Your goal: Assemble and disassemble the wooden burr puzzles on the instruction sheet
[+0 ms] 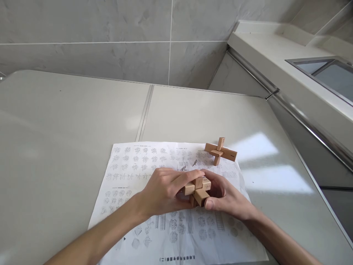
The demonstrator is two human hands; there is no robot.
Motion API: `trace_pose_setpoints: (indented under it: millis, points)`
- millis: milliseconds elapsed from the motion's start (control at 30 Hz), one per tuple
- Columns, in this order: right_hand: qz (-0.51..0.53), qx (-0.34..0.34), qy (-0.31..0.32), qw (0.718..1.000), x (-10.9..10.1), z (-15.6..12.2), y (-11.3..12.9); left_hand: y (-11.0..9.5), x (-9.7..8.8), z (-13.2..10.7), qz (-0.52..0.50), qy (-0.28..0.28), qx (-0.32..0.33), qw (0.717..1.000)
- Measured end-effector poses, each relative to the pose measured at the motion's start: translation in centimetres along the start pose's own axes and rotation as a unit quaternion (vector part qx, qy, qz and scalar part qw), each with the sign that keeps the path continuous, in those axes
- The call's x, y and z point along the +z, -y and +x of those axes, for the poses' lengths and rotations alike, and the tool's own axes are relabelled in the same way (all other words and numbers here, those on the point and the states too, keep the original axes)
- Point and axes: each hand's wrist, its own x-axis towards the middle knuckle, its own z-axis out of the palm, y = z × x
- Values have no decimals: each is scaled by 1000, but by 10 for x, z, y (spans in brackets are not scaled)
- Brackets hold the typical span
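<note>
We clasp, left hand (167,187) and right hand (228,197) together, a knot (202,195) of square-ended wooden bars; at its one o'clock, a flat-armed cross (216,151); creased paper (237,250) beneath.

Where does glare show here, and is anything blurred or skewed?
Head view: bright glare on the table right of the paper sheet; head view: the sheet's fine print is too soft to read, while the held wooden block assembly looks fairly crisp; head view: the counter at right slants steeply, whether from lens or angle I cannot tell.
</note>
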Motion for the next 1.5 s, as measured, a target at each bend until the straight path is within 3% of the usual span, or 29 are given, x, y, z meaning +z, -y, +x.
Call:
trace_pose_setpoints:
  millis: [267, 467, 733, 900, 1033, 1267, 1500]
  points:
    - [-43, -16, -26, 999, 4, -2, 0, 1, 0, -2, -22, 14, -24, 999]
    - [-108, -32, -62, 992, 8, -6, 3, 1, -1, 1, -109, 27, -42, 993]
    - [-225, -164, -114, 954, 11, -8, -7, 0, -1, 1, -155, 35, -61, 985]
    - [-331, -195, -114, 916, 6, -7, -12, -1, -3, 4, -181, 31, -72, 980]
    - [-363, -204, -95, 904, 5, -7, -7, -1, -3, 5, -211, 51, -65, 974]
    - [-336, -188, -56, 921, 6, -7, -5, -2, -4, 2, -219, 82, -76, 969]
    - [-265, -139, -21, 954, 7, -8, -3, -1, -1, 0, -178, 52, -45, 982]
